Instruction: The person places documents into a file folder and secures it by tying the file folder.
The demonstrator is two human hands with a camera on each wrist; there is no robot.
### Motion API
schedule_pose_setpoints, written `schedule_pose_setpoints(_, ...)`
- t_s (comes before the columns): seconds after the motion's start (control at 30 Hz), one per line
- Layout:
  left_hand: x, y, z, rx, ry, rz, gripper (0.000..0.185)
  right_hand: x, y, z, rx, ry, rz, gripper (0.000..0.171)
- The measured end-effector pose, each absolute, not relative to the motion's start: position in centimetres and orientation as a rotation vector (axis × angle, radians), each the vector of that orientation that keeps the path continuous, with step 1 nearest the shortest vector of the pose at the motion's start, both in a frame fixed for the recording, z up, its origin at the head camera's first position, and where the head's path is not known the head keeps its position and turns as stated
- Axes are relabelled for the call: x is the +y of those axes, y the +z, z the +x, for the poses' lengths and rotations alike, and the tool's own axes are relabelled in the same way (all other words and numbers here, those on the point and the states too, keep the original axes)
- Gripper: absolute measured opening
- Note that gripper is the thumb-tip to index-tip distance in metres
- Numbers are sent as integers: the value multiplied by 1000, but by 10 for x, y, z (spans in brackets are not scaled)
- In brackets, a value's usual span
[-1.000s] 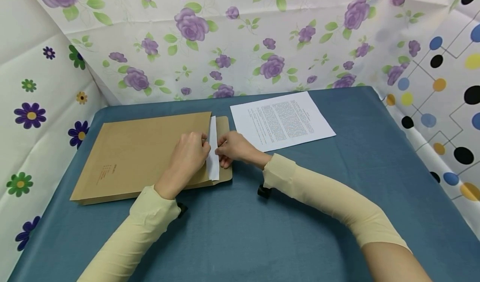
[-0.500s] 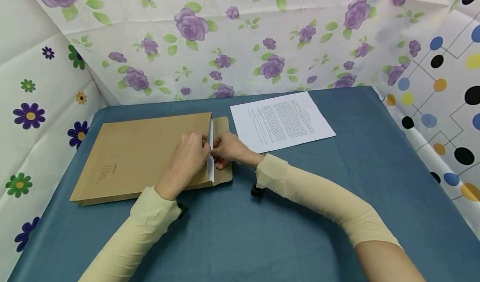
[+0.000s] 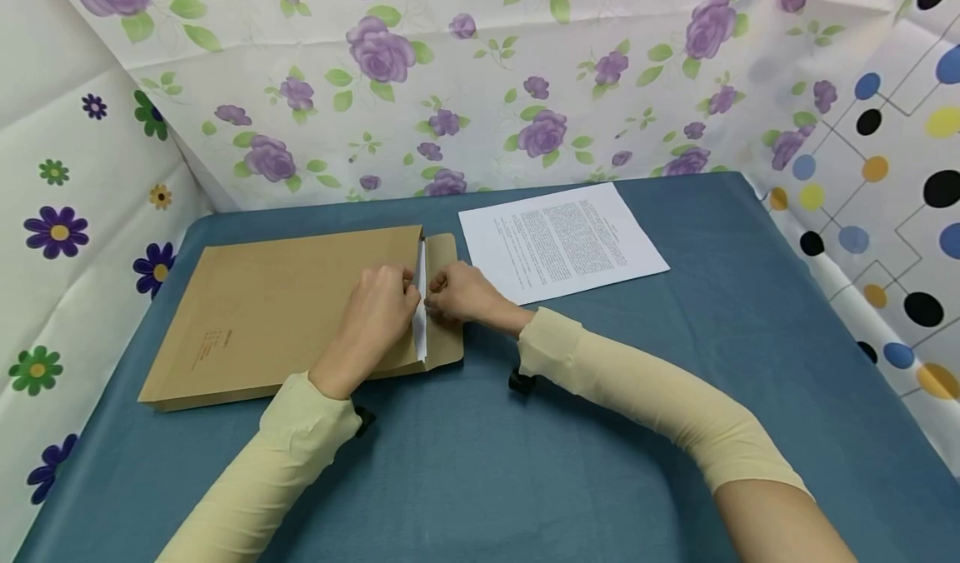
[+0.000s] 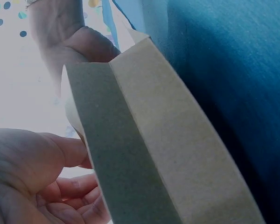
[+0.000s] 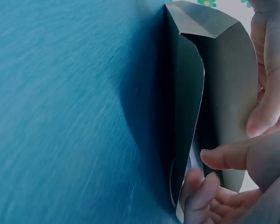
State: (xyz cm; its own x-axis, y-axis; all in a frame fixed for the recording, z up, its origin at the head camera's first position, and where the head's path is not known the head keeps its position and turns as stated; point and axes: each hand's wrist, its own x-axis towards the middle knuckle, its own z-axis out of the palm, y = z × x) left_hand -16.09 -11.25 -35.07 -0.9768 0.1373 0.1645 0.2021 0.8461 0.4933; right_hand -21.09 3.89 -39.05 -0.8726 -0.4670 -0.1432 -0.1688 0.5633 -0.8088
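Observation:
A large brown envelope (image 3: 285,305) lies flat on the blue table (image 3: 525,463), its open flap (image 3: 446,342) pointing right. A narrow strip of a white sheet (image 3: 421,317) sticks out of its mouth. My left hand (image 3: 375,313) rests on the envelope, its fingers curled at the upper edge of the mouth. Just across the strip, my right hand (image 3: 459,295) pinches the white sheet over the flap. The left wrist view shows the flap (image 4: 168,154) from the side, beside my left fingers (image 4: 42,177). My right fingertips (image 5: 228,158) sit at the flap (image 5: 224,93).
A printed white page (image 3: 562,242) lies flat at the back, right of the envelope. Flower-patterned walls close the table in behind and at the left, a dotted one at the right. Bare blue cloth spreads in front of my arms.
The white sheet has slid further into the envelope, so a thinner strip shows. My right hand moved slightly left toward the mouth. The left hand stayed in place.

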Motion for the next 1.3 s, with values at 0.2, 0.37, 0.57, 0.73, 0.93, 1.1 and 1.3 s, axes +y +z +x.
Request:
schedule_pose_setpoints(0.2, -112, -350, -161, -2898, -798, -263, 24, 51, -392, -216, 2650, -1086, -572, 18)
schedule_pose_setpoints(0.37, -111, -349, -161, -2905, -803, -254, 24, 61, -392, -217, 2754, -990, -529, 25)
schedule_pose_setpoints(0.57, -110, -349, -162, -2915, -816, -252, 26, 76, -392, -219, 2862, -860, -530, 37)
schedule_pose_setpoints(0.73, -110, -350, -162, -2905, -819, -256, 26, 90, -391, -223, 2942, -764, -520, 46)
schedule_pose_setpoints(0.93, -110, -351, -163, -2902, -802, -257, 25, 114, -390, -229, 2976, -690, -422, 54)
schedule_pose_setpoints(1.1, -110, -351, -163, -2910, -809, -247, 26, 138, -389, -234, 2977, -683, -352, 61)
schedule_pose_setpoints(1.3, -109, -352, -162, -2906, -813, -248, 26, 171, -390, -240, 2959, -686, -305, 70)
